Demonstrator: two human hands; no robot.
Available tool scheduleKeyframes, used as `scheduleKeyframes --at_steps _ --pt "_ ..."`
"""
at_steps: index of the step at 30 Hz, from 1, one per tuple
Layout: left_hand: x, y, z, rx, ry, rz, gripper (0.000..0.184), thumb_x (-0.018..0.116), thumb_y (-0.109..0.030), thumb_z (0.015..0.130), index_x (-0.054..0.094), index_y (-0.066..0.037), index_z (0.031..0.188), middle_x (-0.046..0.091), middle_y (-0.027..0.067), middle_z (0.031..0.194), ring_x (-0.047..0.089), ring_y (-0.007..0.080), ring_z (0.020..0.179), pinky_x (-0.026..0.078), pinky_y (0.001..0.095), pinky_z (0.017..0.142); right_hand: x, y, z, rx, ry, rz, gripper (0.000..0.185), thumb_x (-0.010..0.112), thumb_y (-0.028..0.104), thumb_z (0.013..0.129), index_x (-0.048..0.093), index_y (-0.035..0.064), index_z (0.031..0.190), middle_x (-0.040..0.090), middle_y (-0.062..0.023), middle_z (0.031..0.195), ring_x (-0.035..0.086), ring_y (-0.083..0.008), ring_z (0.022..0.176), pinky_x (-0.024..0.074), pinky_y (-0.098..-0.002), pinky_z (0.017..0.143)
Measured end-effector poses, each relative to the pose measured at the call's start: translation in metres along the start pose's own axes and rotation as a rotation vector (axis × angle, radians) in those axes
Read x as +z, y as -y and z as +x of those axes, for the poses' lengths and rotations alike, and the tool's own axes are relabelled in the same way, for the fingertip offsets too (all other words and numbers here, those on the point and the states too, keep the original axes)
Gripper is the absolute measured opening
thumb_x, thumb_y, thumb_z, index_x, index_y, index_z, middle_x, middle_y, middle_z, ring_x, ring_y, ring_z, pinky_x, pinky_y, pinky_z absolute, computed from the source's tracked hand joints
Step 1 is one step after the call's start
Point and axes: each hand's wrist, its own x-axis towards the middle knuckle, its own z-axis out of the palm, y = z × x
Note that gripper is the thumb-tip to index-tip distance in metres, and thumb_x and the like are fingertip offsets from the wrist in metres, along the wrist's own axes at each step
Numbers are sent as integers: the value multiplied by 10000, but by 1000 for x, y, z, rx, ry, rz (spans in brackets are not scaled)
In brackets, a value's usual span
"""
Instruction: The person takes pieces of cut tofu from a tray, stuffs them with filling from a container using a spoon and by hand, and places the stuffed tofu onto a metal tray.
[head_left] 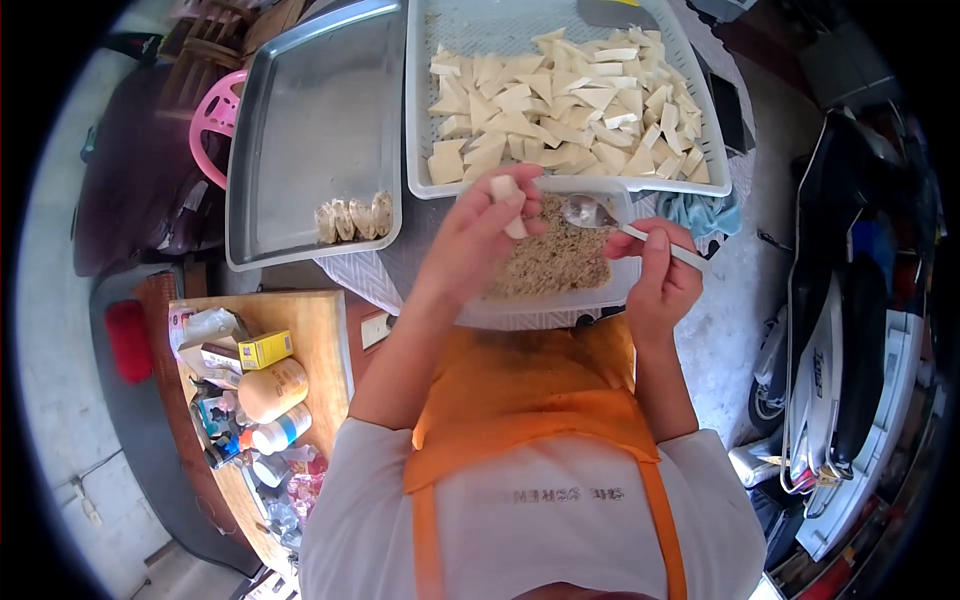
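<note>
My left hand [478, 225] is closed round a pale piece of tofu [508, 205], held over the near edge of the white crate. In my right hand [660, 275] is a spoon [590, 212] with a white handle, its metal bowl above a clear plastic tub [622, 285] of brownish minced filling [555, 262]. Many cut tofu pieces [560, 110], several of them triangular, lie heaped in the white crate [415, 150] beyond my hands. On the metal tray [315, 110] to the left, several filled tofu pieces [355, 219] stand in a row at the near right corner.
A blue cloth [705, 213] lies by the crate's right corner. A grey scraper-like blade [615, 12] rests at the crate's far end. Bottles and boxes [265, 350] crowd a wooden table at the left. A pink chair back [208, 125] shows beside the tray; a scooter [830, 370] stands at the right.
</note>
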Motion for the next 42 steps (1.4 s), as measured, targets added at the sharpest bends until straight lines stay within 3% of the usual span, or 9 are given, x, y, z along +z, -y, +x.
scheduleKeyframes --at_steps 6,10,18,25,31,34,37,41,42 --pt "7 12 -6 13 -38 12 397 445 -44 941 416 -49 1337 503 126 1303 511 198 1176 449 331 952 -1 13 -3 -293 211 -277 98 540 -17 863 575 -28 954 648 -113 769 648 -199 644 521 -289 607" --pt "6 8 -8 -50 -49 158 470 420 -11 933 361 -72 1395 564 123 1222 554 164 1099 465 265 887 10 17 -8 -459 283 -302 187 580 -94 770 579 -12 938 639 -112 803 629 -279 647 520 -324 595" --pt "7 6 -11 -17 -98 326 529 432 -21 937 326 -125 1445 600 50 1138 536 45 927 402 151 687 14 15 -12 -476 302 -316 215 594 -90 742 580 -9 941 631 -108 799 624 -280 634 508 -324 560" --pt "0 16 -7 93 -42 534 468 447 -41 941 420 -130 1400 590 -3 1078 483 8 845 371 145 647 17 7 -17 -458 334 -347 251 614 -68 745 583 6 983 634 -115 811 630 -292 667 514 -339 587" --pt "5 26 -11 49 -61 491 378 410 -14 933 507 -79 1293 590 2 1083 512 40 880 411 167 718 28 -7 -18 -571 330 -396 133 536 -66 840 579 -26 959 642 -123 777 616 -188 626 492 -279 561" --pt "-4 23 -12 25 -139 387 354 392 8 923 516 -43 1251 594 30 1117 560 92 971 447 204 794 22 -11 -21 -103 290 -96 142 556 -5 856 602 -5 990 630 -112 760 629 -228 614 521 -338 574" --pt "-2 14 -10 125 -195 332 352 388 23 908 509 -16 1236 588 65 1154 566 145 1074 456 249 870 17 0 -6 110 125 -179 105 528 23 895 623 -15 874 636 -109 725 625 -193 585 505 -322 544" --pt "-3 7 -10 89 -197 350 380 385 48 875 495 2 1237 554 102 1214 524 183 1163 424 306 982 20 -33 2 223 658 -643 208 507 122 920 599 -51 847 653 -113 728 643 -219 602 493 -338 563" --pt "-3 8 -10 86 -188 287 388 384 54 867 492 6 1237 544 109 1229 510 191 1184 410 321 1013 25 -38 0 322 785 -493 224 482 130 963 617 -49 945 675 -99 790 642 -143 643 505 -265 579"
